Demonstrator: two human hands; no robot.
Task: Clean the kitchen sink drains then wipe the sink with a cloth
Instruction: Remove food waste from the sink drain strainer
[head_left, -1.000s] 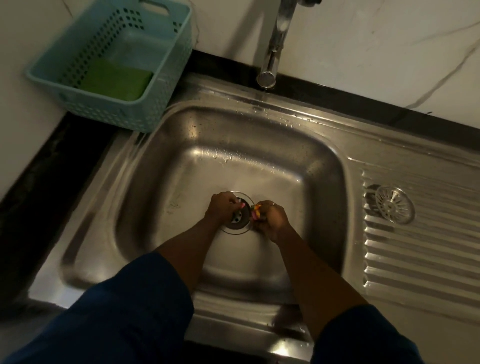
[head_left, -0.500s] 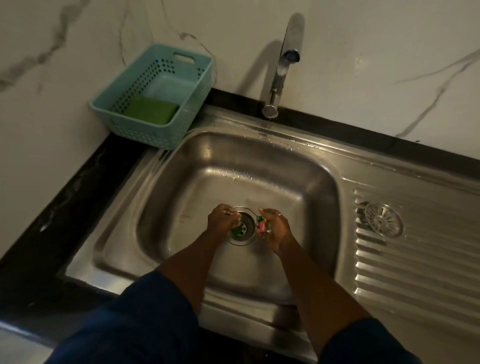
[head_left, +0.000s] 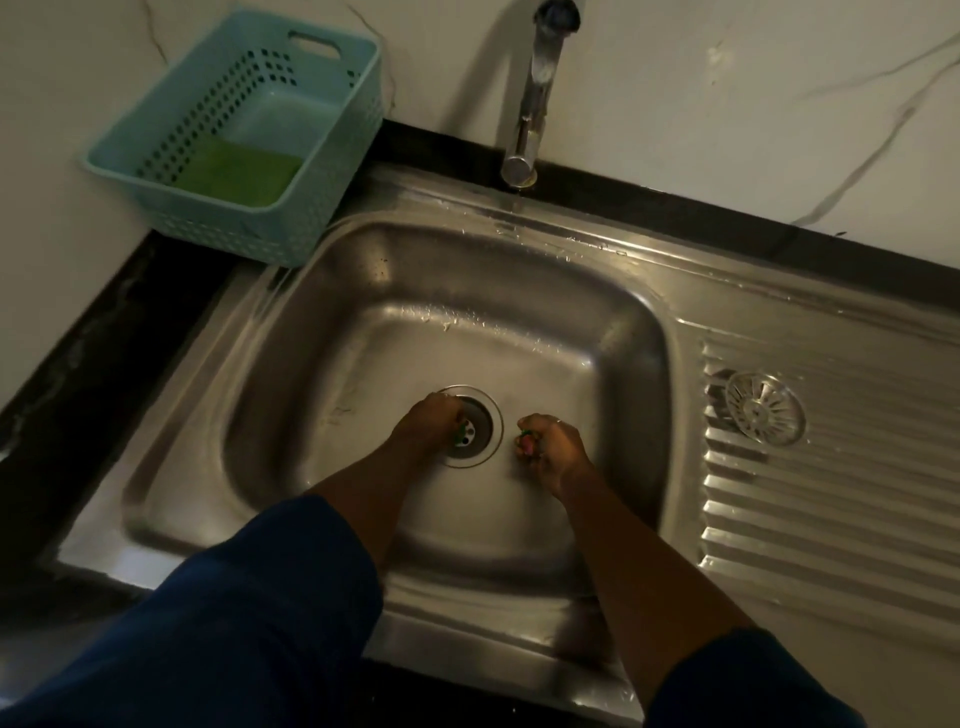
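While both hands work at the bottom of the sink (head_left: 363, 332), the main risk is that whatever they have picked out goes straight back down. Take the drain (head_left: 480, 436) as the centre of the dial. The left hand (head_left: 428, 421) sits at its 9 o'clock edge, fingers curled and pinching a small green bit (head_left: 460, 439) right over the open holes. The right hand (head_left: 556, 447) is just beside the rim at 3 o'clock, fingers closed round pink and green scraps (head_left: 525, 441); what these are is too blurred to tell.

The strainer (head_left: 763, 409) lies well apart on the ribbed drainboard (head_left: 831, 519), farther out at 3 o'clock, so nothing guards the opening. A loosened pinch or wet, slippery fingers would likely drop the green bit into the pipe. The right fist could shed pieces too if it opens while passing above the drain.

Water from the tap (head_left: 535, 104) at 12 o'clock would wash any loose bits down. A green pad (head_left: 239, 171), possibly the cloth, rests in the basket (head_left: 234, 228) at 10 o'clock. Reaching for it with a full fist invites spills.
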